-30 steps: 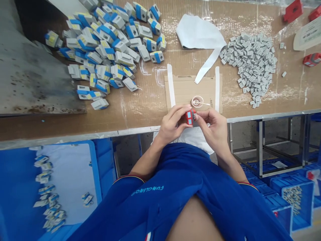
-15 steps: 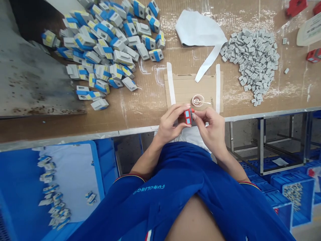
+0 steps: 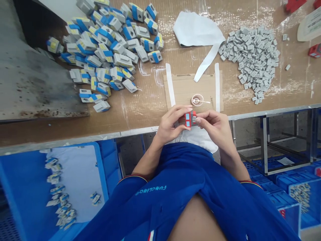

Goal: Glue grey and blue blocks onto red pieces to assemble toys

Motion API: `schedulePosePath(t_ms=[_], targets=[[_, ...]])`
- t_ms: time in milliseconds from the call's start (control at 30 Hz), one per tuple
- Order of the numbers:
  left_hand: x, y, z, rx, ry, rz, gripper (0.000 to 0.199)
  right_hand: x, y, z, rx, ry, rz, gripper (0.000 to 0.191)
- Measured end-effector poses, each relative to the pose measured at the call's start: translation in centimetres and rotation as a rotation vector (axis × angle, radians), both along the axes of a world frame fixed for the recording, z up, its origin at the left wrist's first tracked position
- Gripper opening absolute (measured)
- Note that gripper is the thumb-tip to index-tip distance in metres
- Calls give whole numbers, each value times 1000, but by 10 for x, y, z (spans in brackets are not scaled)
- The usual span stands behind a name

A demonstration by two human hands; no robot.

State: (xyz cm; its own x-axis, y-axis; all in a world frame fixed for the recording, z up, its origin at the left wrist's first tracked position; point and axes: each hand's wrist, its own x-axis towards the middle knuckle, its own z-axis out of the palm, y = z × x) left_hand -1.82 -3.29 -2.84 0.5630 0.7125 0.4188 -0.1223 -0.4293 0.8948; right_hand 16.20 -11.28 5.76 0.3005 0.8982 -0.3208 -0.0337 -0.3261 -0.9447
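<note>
My left hand (image 3: 168, 124) is closed around a small red toy vehicle (image 3: 188, 120) with light blue windows and a dark grey face turned to the right. A small light grey plastic piece (image 3: 194, 119) sits against that grey face. My right hand (image 3: 216, 126) pinches this piece between thumb and fingers at its right edge; whether it is seated in the toy I cannot tell. Just beyond my hands, a small clear cup (image 3: 194, 103) with a thin white stick (image 3: 206, 102) across it stands on a cardboard sheet (image 3: 184, 87) fixed by white tape strips.
Many white, blue and yellow toy vehicles (image 3: 102, 50) are heaped at the left beside a metal box (image 3: 37, 80). Small grey pieces (image 3: 258, 60) form a pile at the right. A white cloth (image 3: 198, 28) lies behind the cardboard. Blue crates (image 3: 100, 174) stand below the table edge.
My right fingers have drawn back slightly to the right, and more of the light grey piece shows against the toy. My left hand keeps its hold; the view has shifted a little.
</note>
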Motion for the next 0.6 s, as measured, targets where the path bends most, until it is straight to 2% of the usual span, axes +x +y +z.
schedulePosePath(t_ms=[200, 400, 600], targets=[[-2, 3, 1, -49, -43, -108, 65, 17, 2, 2, -86, 154, 146, 43], [-1, 6, 9, 4, -23, -177, 60, 29, 7, -8, -144, 224, 280, 52], [-3, 5, 9, 60, -1, -163, 58, 30, 9, -15, -187, 267, 319, 58]])
